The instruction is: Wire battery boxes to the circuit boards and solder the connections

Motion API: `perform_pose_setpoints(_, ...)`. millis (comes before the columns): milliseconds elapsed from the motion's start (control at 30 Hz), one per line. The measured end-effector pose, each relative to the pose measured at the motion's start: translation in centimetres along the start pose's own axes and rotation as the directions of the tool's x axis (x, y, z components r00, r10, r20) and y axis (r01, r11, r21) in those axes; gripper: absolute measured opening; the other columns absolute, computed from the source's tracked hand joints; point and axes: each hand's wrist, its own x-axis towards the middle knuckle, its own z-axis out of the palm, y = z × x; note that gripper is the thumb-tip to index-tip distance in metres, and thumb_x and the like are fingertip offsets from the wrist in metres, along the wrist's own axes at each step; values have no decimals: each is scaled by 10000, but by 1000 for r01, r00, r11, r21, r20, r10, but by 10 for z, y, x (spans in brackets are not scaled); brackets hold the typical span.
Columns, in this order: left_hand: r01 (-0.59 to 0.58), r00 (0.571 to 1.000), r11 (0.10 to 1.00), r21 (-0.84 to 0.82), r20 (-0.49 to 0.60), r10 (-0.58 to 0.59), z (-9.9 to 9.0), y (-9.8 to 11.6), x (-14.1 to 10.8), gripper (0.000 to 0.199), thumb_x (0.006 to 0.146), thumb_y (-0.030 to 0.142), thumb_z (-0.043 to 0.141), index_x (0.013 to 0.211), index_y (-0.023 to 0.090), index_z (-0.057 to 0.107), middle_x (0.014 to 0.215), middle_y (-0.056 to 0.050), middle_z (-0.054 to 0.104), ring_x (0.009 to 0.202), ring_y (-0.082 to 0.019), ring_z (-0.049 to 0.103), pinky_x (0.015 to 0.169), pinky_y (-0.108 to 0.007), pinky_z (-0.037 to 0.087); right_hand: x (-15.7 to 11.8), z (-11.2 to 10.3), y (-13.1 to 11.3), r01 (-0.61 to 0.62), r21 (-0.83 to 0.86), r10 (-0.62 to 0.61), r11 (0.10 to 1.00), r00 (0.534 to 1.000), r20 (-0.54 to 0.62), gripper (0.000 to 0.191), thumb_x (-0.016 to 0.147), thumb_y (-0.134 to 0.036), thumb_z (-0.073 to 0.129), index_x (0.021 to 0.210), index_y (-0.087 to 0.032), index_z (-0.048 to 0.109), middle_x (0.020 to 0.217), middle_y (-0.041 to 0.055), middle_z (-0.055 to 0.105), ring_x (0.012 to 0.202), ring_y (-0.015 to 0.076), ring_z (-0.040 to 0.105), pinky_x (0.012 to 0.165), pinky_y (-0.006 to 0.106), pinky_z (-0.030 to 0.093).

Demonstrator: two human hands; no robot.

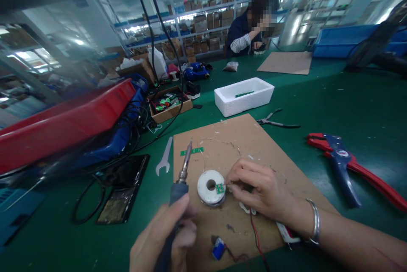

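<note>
My left hand (171, 229) is closed around the handle of a soldering iron (182, 174), whose tip points up and away over the cardboard sheet (222, 136). A narrow green circuit strip (199, 150) lies just beyond the iron. My right hand (254, 185) pinches a thin wire (228, 184) beside a small green circuit board (219, 188), which sits over the white solder spool (206, 178). Thin solder trails from the spool across the cardboard. Red and black wires (255, 229) run down below my right hand. Near the front lies a small blue-wrapped component (218, 248) with leads.
Left of the cardboard are a wrench (164, 157), a black tray (122, 195) and a red bin (79, 119). Beyond it stand a white foam box (241, 104) and pliers (276, 123). A wire stripper (343, 157) lies right. A person (244, 34) sits across the table.
</note>
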Motion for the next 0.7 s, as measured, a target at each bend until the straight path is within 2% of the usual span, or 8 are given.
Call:
perform_pose_setpoints(133, -15, 994, 998, -54, 106, 20, 7, -7, -3, 229, 912, 280, 526, 1105, 211, 628, 753, 10, 655, 608, -99, 607, 565, -200, 483, 0, 0, 0, -14, -1, 14, 1000, 1000, 4, 99, 821, -78, 543, 835, -119, 631, 771, 48, 565, 633, 102, 523, 543, 213, 420)
perform_pose_setpoints(233, -147, 972, 989, -3, 186, 145, 11, -13, -2, 162, 918, 278, 517, 1036, 224, 614, 869, -8, 694, 751, -133, 622, 694, -261, 470, -1, 1, 1, -20, -2, 20, 1000, 1000, 4, 98, 821, -82, 543, 847, -131, 624, 781, 41, 561, 638, 103, 527, 550, 219, 421)
perform_pose_setpoints(300, -250, 944, 967, 56, 238, 230, 15, -15, 2, 113, 897, 239, 545, 999, 240, 596, 986, -12, 700, 910, -173, 601, 810, -321, 421, -1, 1, 0, -26, -2, 26, 1000, 1000, 5, 99, 824, -86, 536, 845, -137, 619, 787, 39, 559, 645, 107, 528, 556, 225, 422)
perform_pose_setpoints(367, -314, 915, 943, 112, 302, 269, 18, -15, 6, 128, 867, 180, 573, 976, 247, 585, 1022, 2, 696, 987, -187, 571, 860, -344, 371, -1, 1, -1, -37, 0, 37, 999, 999, 12, 98, 826, -93, 532, 841, -142, 615, 785, 36, 556, 641, 108, 524, 555, 227, 421)
perform_pose_setpoints(467, -335, 890, 930, 147, 373, 262, 20, -16, 9, 192, 845, 110, 576, 980, 246, 576, 994, 20, 694, 958, -166, 569, 843, -325, 356, -2, -1, -2, -57, 2, 57, 998, 998, 20, 89, 825, -105, 532, 842, -150, 607, 778, 27, 550, 632, 107, 519, 556, 229, 417)
perform_pose_setpoints(567, -325, 892, 932, 161, 379, 246, 21, -18, 8, 231, 846, 83, 565, 1006, 249, 570, 992, 23, 684, 939, -158, 565, 836, -314, 356, -2, -2, -2, -97, 14, 97, 995, 995, 3, 105, 820, -109, 532, 900, -155, 583, 799, 24, 569, 658, 111, 532, 584, 230, 426)
perform_pose_setpoints(700, -310, 895, 936, 166, 382, 228, 21, -21, 5, 254, 854, 86, 555, 1033, 265, 570, 1022, 17, 667, 963, -163, 561, 842, -312, 359, -2, -2, 3, -176, 25, 178, 984, 981, -80, 113, 819, -117, 542, 919, -168, 531, 795, 7, 582, 698, 119, 546, 626, 239, 420)
